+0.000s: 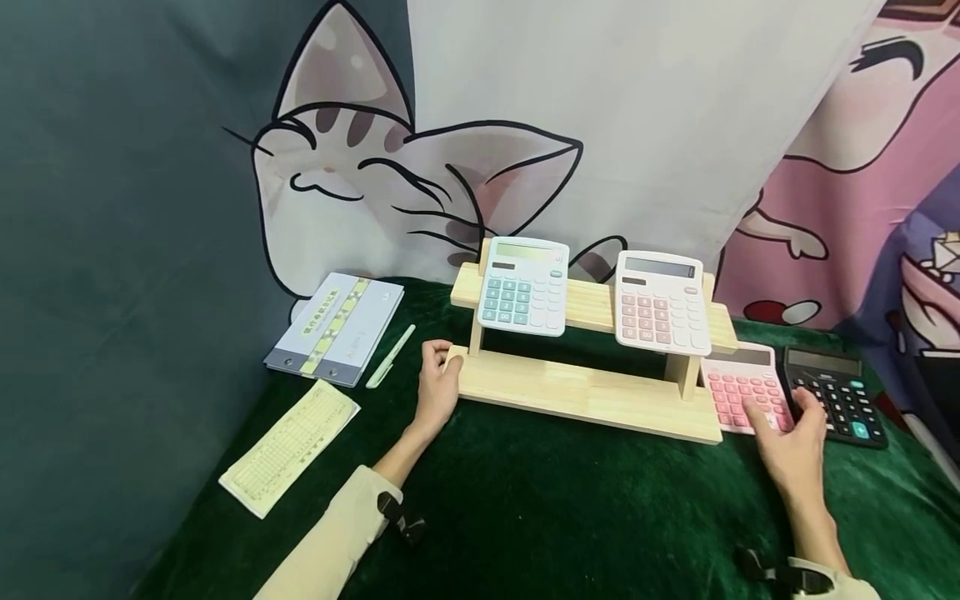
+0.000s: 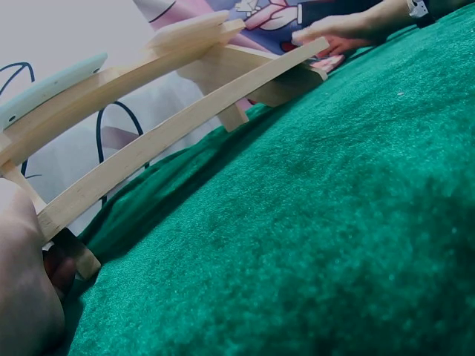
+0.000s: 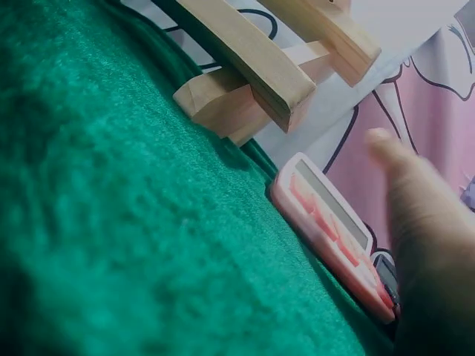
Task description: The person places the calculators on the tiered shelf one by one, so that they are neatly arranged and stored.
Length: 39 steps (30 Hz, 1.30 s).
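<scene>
A two-tier wooden rack stands before me. On its upper board lean a white calculator with teal keys and a white one with pink keys. My left hand grips the left end of the lower board, thumb on top and fingers curled beneath, as the left wrist view shows. Beyond the rack's right end lies a pink calculator, with a black calculator beside it. Over these two is my right hand, thumb and fingers apart, holding nothing; its thumb sticks out above the pink one.
To the left lie a grey-and-white notebook with a patterned band, a pale green pen and a yellow printed form pad. Green velvet cloth covers the table. A cartoon-cat curtain hangs behind the rack.
</scene>
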Each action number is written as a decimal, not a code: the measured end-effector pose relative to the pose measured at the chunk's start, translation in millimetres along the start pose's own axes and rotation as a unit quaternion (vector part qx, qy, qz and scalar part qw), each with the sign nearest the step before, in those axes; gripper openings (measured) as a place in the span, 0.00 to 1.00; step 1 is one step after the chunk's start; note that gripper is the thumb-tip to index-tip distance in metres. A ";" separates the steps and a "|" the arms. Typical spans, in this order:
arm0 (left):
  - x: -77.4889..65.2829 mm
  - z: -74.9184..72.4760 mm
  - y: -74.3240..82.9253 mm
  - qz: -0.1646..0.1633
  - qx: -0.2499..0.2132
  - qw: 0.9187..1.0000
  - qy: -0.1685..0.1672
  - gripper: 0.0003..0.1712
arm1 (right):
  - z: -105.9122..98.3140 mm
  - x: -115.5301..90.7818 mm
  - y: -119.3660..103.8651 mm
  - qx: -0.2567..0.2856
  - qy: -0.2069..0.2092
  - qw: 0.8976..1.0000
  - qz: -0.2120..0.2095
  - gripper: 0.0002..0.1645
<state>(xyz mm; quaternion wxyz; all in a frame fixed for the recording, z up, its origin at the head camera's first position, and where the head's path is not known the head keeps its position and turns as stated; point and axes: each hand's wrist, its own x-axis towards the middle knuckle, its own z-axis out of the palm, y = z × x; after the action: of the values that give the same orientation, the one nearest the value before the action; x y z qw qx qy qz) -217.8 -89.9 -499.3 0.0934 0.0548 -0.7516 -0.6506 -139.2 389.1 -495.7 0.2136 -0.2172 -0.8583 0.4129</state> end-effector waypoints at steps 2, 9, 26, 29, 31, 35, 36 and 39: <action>0.6 0.3 0.2 -0.001 0.000 1.000 -0.001 0.17 | -0.7 0.5 2.9 -0.038 -0.027 0.999 -0.011 0.54; 0.3 -0.4 1.0 -0.003 -0.001 1.000 0.004 0.18 | 2.8 3.6 9.7 -0.147 -0.096 0.980 -0.094 0.61; -0.3 -1.2 0.9 0.002 0.000 1.000 0.002 0.17 | 7.0 -0.7 0.5 -0.252 -0.114 0.957 -0.084 0.64; 0.0 -0.7 0.8 0.003 -0.003 1.000 0.002 0.17 | 7.6 -0.7 0.4 -0.260 -0.111 0.956 -0.074 0.65; 0.1 -0.6 0.7 0.004 -0.005 1.000 0.001 0.18 | 8.4 -0.6 0.0 -0.263 -0.107 0.956 -0.070 0.64; -0.1 -1.0 0.9 0.006 -0.009 1.000 0.002 0.18 | 10.0 -0.5 -0.8 -0.252 -0.101 0.961 -0.059 0.63; -0.2 -1.1 1.0 0.006 -0.009 1.000 0.002 0.18 | 10.3 -0.6 -0.9 -0.248 -0.100 0.962 -0.057 0.63; -0.3 -1.2 1.0 0.006 -0.009 1.000 0.001 0.19 | 10.8 -0.4 -0.9 -0.235 -0.096 0.966 -0.053 0.63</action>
<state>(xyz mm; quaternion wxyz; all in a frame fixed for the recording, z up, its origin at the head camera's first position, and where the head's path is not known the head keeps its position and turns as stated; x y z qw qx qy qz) -217.1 -90.8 -498.2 0.0987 0.0497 -0.7457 -0.6570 -145.0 381.7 -501.1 0.0948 -0.1750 -0.9580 0.2066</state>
